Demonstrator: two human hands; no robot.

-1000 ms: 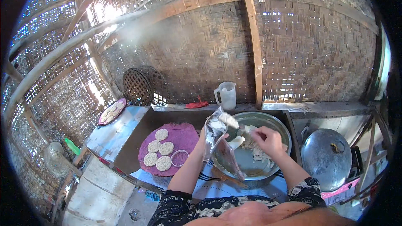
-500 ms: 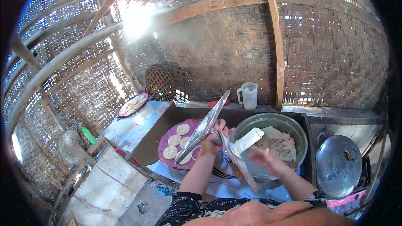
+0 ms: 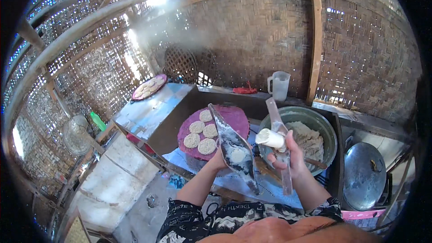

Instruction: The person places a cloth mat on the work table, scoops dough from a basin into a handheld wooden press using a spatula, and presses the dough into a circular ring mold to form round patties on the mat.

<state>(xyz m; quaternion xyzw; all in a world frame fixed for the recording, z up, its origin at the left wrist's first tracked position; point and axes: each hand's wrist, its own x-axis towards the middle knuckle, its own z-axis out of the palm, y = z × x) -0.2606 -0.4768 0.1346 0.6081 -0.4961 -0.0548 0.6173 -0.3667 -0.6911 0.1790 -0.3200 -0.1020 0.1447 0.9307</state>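
Observation:
My left hand (image 3: 218, 159) grips a dark, flour-dusted board with pointed ends (image 3: 230, 139), a pale round patch at its middle. It is tilted over the right side of a purple tray (image 3: 238, 119) bearing several pale, stringy round cakes (image 3: 196, 127). In my right hand (image 3: 294, 157) is a light bar with a white cylinder (image 3: 270, 138) sticking out of its middle, held upright with the cylinder toward the board. The two pieces look like halves of a hand press and are apart. Behind my right hand sits a green basin (image 3: 332, 130) of pale dough (image 3: 306, 139).
A clear pitcher (image 3: 279, 85) and a red item (image 3: 245, 90) stand along the back wall. At the left, another plate of cakes (image 3: 149, 87) rests on a blue-white surface (image 3: 148, 117). A large metal lid (image 3: 365, 175) is at the right, and a brown stick (image 3: 316, 163) lies at the basin.
My right hand, empty and blurred before, now holds the bar with the white cylinder. My left hand has kept the board, now turned with its broad face up. The view has shifted slightly.

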